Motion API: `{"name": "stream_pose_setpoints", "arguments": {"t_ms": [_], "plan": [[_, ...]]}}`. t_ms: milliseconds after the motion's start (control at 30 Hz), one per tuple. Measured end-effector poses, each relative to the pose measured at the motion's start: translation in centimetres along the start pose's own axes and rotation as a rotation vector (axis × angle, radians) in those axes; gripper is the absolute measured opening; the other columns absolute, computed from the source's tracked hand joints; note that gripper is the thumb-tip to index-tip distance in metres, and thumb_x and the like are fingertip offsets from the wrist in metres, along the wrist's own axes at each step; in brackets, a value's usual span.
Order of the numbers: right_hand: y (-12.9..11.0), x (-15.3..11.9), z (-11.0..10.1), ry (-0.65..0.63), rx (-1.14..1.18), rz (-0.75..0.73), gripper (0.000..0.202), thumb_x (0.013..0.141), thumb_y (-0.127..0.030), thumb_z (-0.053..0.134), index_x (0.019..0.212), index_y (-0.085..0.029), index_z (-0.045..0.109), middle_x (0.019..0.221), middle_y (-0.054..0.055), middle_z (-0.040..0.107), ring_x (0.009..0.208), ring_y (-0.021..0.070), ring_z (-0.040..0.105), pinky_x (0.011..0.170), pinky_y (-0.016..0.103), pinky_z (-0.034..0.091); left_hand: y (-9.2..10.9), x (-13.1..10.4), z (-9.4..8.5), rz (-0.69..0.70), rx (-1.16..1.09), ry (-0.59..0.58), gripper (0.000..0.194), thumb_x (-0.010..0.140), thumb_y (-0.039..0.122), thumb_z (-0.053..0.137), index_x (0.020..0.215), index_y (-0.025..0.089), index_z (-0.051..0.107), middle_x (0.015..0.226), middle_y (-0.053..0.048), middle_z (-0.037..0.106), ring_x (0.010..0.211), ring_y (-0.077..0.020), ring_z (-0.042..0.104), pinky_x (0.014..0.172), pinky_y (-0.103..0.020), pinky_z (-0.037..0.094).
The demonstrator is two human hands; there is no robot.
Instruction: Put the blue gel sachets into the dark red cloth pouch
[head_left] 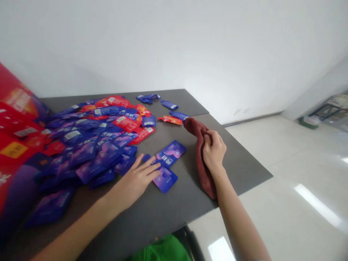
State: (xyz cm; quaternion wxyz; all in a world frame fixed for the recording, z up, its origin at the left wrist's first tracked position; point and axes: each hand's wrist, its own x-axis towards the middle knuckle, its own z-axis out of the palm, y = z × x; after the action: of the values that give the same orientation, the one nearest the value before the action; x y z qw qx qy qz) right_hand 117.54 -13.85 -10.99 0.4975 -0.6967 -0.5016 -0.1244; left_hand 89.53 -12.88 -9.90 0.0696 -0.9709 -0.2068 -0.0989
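My left hand [137,180] lies with its fingers spread over the near ends of some blue-purple packets. One of these packets [166,178] sticks out past my fingertips, and another [173,151] lies just above it. My right hand [214,150] is closed on a dark red cloth [200,159], bunched and hanging lengthwise across the table's right part. The cloth's far end touches or covers the end of a blue packet [179,115]. Beside that packet is an orange-red packet [170,120].
A large heap of blue and red packets [100,143] covers the table's left half. Big red and purple packaging [16,145] stands at the far left. A few blue packets [169,104] lie near the back of the grey table [239,165]. Behind is a white wall.
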Motion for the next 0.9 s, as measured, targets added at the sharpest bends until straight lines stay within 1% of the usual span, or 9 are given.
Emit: {"name": "stream_pose_setpoints", "arguments": {"t_ms": [167, 233, 333, 400, 500, 600, 667, 800, 900], "plan": [[-1.8, -0.8, -0.1, -0.095, 0.036, -0.079, 0.017, 0.088, -0.023, 0.041, 0.088, -0.021, 0.058, 0.086, 0.002, 0.064, 0.081, 0.0147, 0.057, 0.073, 0.025, 0.040, 4.6, -3.7, -1.3, -0.179, 0.064, 0.100, 0.042, 0.089, 0.016, 0.039, 0.131, 0.023, 0.045, 0.126, -0.004, 0.058, 0.120, -0.0223, 0.049, 0.104, -0.045, 0.032], [-3.1, -1.0, -1.0, -0.151, 0.039, -0.140, 0.018, 0.089, -0.023, 0.041, 0.090, -0.021, 0.059, 0.087, 0.002, 0.064, 0.081, 0.0143, 0.057, 0.073, 0.025, 0.040, 6.8, -2.8, -2.0, -0.259, 0.094, 0.144, 0.040, 0.090, 0.032, 0.043, 0.126, 0.018, 0.050, 0.118, -0.008, 0.063, 0.111, -0.0265, 0.056, 0.097, -0.045, 0.040], [-5.5, -1.1, -3.0, -0.162, 0.082, -0.215, 0.017, 0.090, -0.023, 0.041, 0.091, -0.021, 0.058, 0.085, 0.002, 0.062, 0.080, 0.0132, 0.056, 0.074, 0.025, 0.040, 9.3, -0.3, -1.7, -0.388, 0.118, 0.080, 0.049, 0.081, 0.047, 0.055, 0.116, 0.013, 0.059, 0.106, -0.014, 0.068, 0.105, -0.0333, 0.059, 0.089, -0.048, 0.046], [-7.3, -1.1, -4.2, -0.223, 0.157, -0.275, 0.017, 0.090, -0.023, 0.041, 0.092, -0.021, 0.057, 0.085, 0.001, 0.061, 0.079, 0.0123, 0.055, 0.073, 0.024, 0.040, 10.2, 0.8, -1.1, -0.417, 0.125, 0.015, 0.041, 0.078, 0.039, 0.061, 0.109, 0.011, 0.063, 0.102, -0.016, 0.068, 0.102, -0.0319, 0.060, 0.090, -0.048, 0.046], [-9.5, -2.0, -5.0, -0.579, 0.264, -0.464, 0.019, 0.092, -0.024, 0.037, 0.094, -0.022, 0.056, 0.088, 0.002, 0.058, 0.078, 0.0120, 0.053, 0.072, 0.024, 0.040, 10.7, -0.1, -0.6, -0.376, 0.105, 0.011, 0.024, 0.078, 0.017, 0.059, 0.101, 0.014, 0.065, 0.097, -0.012, 0.070, 0.096, -0.0261, 0.063, 0.093, -0.047, 0.045], [-10.7, -4.4, -4.0, -0.971, 0.188, -0.753, 0.018, 0.090, -0.022, 0.038, 0.094, -0.024, 0.056, 0.086, 0.002, 0.055, 0.072, 0.0126, 0.049, 0.064, 0.025, 0.037, 11.1, -3.0, -0.9, -0.364, 0.042, 0.015, 0.025, 0.075, 0.006, 0.052, 0.091, 0.020, 0.066, 0.079, -0.003, 0.070, 0.077, -0.0209, 0.066, 0.074, -0.037, 0.053], [-10.7, -5.9, -2.5, -1.113, 0.096, -0.913, 0.019, 0.086, -0.022, 0.043, 0.099, -0.027, 0.056, 0.084, 0.002, 0.053, 0.070, 0.0135, 0.047, 0.060, 0.025, 0.033, 11.4, -4.7, -1.0, -0.364, 0.034, 0.056, 0.027, 0.077, 0.006, 0.046, 0.087, 0.022, 0.065, 0.075, -0.002, 0.070, 0.071, -0.0191, 0.065, 0.066, -0.033, 0.053], [-9.8, -5.8, 1.2, -1.122, -0.089, -0.873, 0.029, 0.088, -0.022, 0.039, 0.112, -0.030, 0.052, 0.092, 0.004, 0.053, 0.074, 0.0153, 0.050, 0.060, 0.026, 0.032, 11.3, -6.3, -0.5, -0.254, 0.088, 0.256, 0.029, 0.088, 0.013, 0.034, 0.093, 0.020, 0.062, 0.094, -0.006, 0.071, 0.090, -0.0171, 0.065, 0.083, -0.029, 0.048], [-9.5, -3.8, 2.7, -1.055, -0.208, -0.731, 0.029, 0.091, -0.021, 0.033, 0.113, -0.026, 0.051, 0.097, 0.007, 0.055, 0.076, 0.0155, 0.052, 0.061, 0.026, 0.031, 10.9, -6.6, -0.3, -0.180, 0.093, 0.237, 0.030, 0.090, 0.014, 0.031, 0.099, 0.019, 0.060, 0.096, -0.005, 0.071, 0.093, -0.0147, 0.064, 0.089, -0.026, 0.045]]}}
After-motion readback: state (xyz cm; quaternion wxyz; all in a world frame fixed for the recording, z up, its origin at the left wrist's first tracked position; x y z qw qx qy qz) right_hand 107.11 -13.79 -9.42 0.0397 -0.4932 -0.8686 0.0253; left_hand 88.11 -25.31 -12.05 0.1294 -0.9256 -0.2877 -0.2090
